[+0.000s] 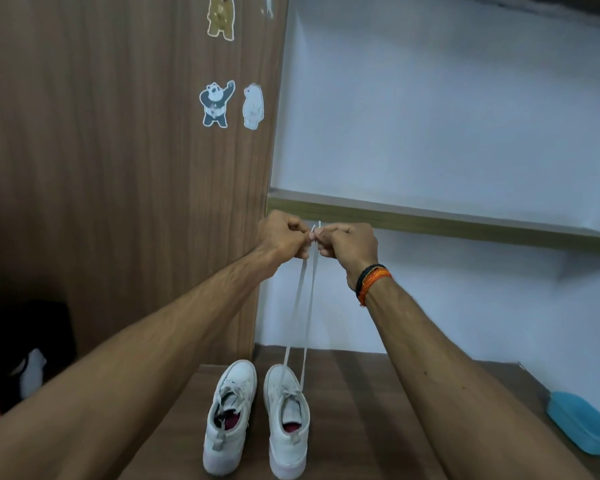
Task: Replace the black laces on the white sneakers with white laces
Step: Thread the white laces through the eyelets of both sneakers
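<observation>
1. A brown wooden panel (118, 168) filled the left half of the view, and a pale wall (447, 116) filled the right, crossed by a shelf (430, 221) with an olive-green front edge.
2. A dark wooden counter (361, 427) ran along the bottom, meeting the wall behind the shoes.
3. Both bare forearms reached up and forward from the lower corners, converging just below the shelf edge.
4. Two white sneakers stood side by side on the counter with toes toward the wall: the left sneaker (230, 417) already carried pale lacing, and the right sneaker (286, 420) stood just beside it.
5. A blue lidded box (582, 427) lay near the right end of the counter, well apart from the shoes.
6. The left hand (283, 235) was clenched, pinching one end of the white lace (307, 306) between thumb and fingers.
7. The right hand (350, 245) was likewise clenched on the other end, its knuckles nearly touching the left hand.
8. The lace's two strands ran taut from the hands down to the front eyelets of the right sneaker, lying close together along their length.
9. A black and orange thread band (373, 280) circled the right wrist.
10. Three bear stickers clung to the panel: a panda (215, 103), a white bear (253, 106) beside it, and a brown bear (221, 17) above.
11. The two lace tips poked up just above the pinching fingers.
</observation>
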